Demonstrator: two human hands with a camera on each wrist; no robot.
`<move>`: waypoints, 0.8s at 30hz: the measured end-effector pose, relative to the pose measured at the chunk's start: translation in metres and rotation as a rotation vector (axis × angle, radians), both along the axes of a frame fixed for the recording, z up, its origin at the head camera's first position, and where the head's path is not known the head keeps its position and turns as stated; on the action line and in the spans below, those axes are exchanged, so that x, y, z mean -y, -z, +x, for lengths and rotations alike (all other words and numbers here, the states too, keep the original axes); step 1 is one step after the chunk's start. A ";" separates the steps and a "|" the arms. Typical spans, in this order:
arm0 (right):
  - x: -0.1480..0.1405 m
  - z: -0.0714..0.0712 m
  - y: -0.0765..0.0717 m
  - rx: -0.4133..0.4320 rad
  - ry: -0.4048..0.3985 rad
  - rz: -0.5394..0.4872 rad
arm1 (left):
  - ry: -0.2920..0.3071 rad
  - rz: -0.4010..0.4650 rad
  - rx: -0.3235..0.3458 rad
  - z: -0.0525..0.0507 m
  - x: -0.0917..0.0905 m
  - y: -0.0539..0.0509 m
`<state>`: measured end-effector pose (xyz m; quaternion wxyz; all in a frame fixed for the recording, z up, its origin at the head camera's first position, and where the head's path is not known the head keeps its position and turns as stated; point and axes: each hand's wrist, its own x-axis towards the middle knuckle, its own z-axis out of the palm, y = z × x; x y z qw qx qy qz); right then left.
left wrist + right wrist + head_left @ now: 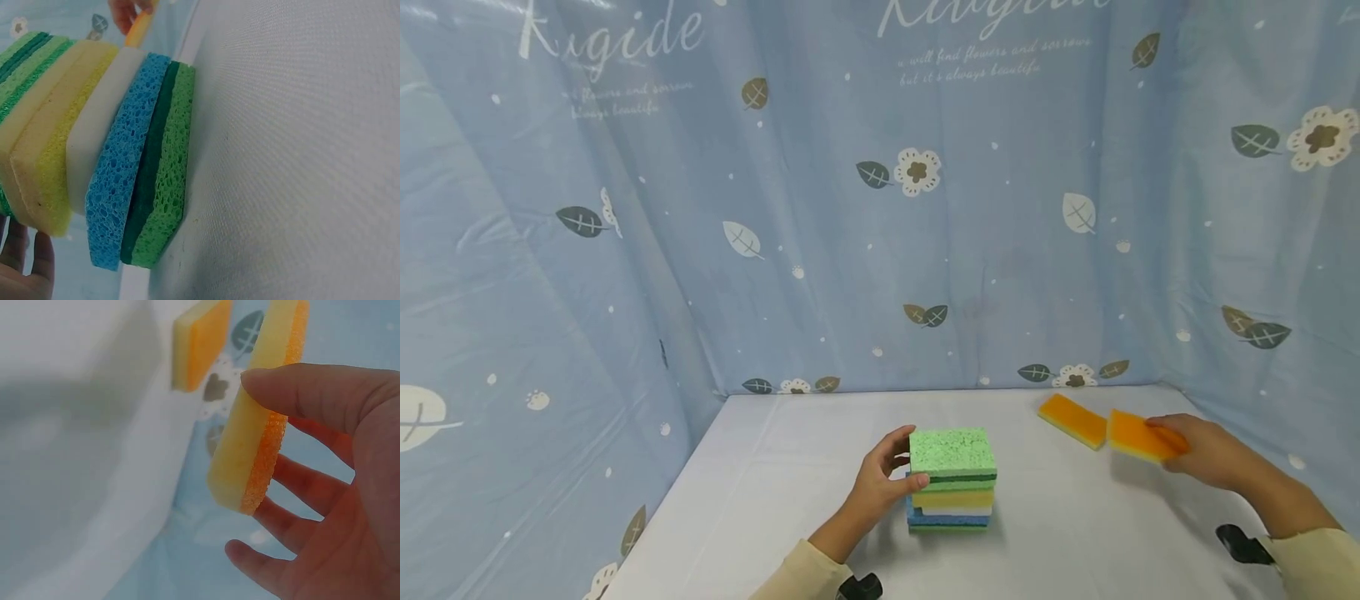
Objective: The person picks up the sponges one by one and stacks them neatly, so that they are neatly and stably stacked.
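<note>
A stack of sponges (953, 500) stands on the white table, topped by a speckled green sponge (951, 452). My left hand (880, 468) holds the stack's upper left side, thumb on the front corner and fingers toward the back. The left wrist view shows the layers below: yellow sponges (53, 169), a white one (103, 131), a blue one (122, 169) and a green one (172, 169) at the bottom. Over at the right, my right hand (1213, 454) pinches an orange and yellow sponge (244, 450) between thumb and fingers, tilted and above the table.
Another orange sponge (1072, 421) lies near the table's back right, just left of the held one. The white table (760, 500) ends at a blue patterned curtain (820, 208) behind and at the sides.
</note>
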<state>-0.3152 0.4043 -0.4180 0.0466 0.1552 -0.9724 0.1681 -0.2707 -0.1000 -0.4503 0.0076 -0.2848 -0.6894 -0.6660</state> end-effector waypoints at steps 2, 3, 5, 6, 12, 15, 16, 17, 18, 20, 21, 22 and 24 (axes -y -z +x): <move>0.005 0.002 -0.005 -0.016 -0.008 0.014 | 0.000 0.000 -0.009 0.000 0.000 0.000; 0.008 0.003 -0.007 -0.021 -0.008 0.018 | -0.002 -0.004 -0.015 0.000 0.000 0.000; 0.013 0.004 -0.010 -0.024 -0.011 0.031 | -0.008 -0.012 -0.031 -0.001 0.000 0.000; 0.015 0.005 -0.012 -0.026 -0.017 0.036 | -0.009 -0.015 -0.033 -0.001 0.000 0.000; 0.028 0.008 -0.023 -0.042 -0.053 0.038 | -0.017 -0.019 -0.036 0.000 0.001 0.000; 0.035 0.010 -0.028 -0.056 -0.064 0.034 | -0.018 -0.021 -0.040 -0.001 0.000 -0.001; 0.037 0.011 -0.029 -0.061 -0.069 0.033 | -0.019 -0.025 -0.042 0.000 0.001 -0.001; 0.040 0.011 -0.030 -0.063 -0.070 0.031 | -0.019 -0.024 -0.038 0.000 0.000 -0.001; 0.043 0.012 -0.031 -0.067 -0.074 0.025 | -0.017 -0.021 -0.038 0.000 0.001 -0.001; 0.048 0.014 -0.032 -0.076 -0.084 0.019 | -0.016 -0.021 -0.040 0.000 0.001 -0.001; 0.050 0.014 -0.033 -0.081 -0.092 0.020 | -0.014 -0.020 -0.039 0.000 0.001 0.000; 0.052 0.015 -0.034 -0.087 -0.099 0.022 | -0.013 -0.020 -0.039 0.000 0.001 0.000; 0.057 0.017 -0.036 -0.107 -0.114 0.029 | -0.008 -0.016 -0.042 0.000 0.001 0.001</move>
